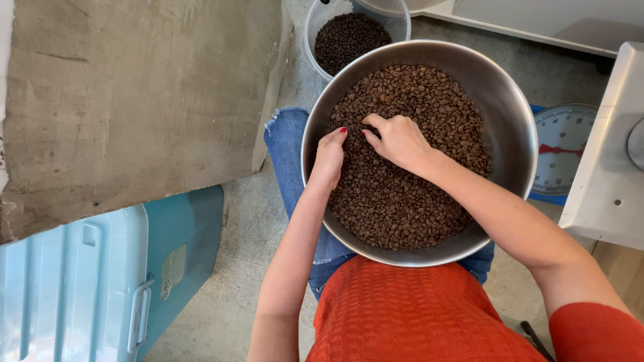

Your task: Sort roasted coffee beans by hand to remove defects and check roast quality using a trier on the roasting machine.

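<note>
Resting on the person's lap, a wide steel bowl holds a deep layer of brown coffee beans that covers the floor of the bowl and climbs its far wall toward twelve o'clock. The left hand lies on the beans at about nine o'clock in the bowl, close to the rim, its fingers bent and drawn together with the tips pressed down into the beans; whether any beans are pinched between them cannot be told. The right hand sits just beside it, near the centre and slightly toward twelve o'clock, fingers curled and close together, their tips touching the beans, and again no grip can be made out. The two hands nearly meet at the fingertips. Beyond the bowl at twelve o'clock stands a clear plastic tub with darker beans inside. At three o'clock a blue kitchen scale with a round dial stands on the floor, partly behind the bowl's rim. At eight o'clock, well apart from the bowl, lies a pale blue storage box with a latch
</note>
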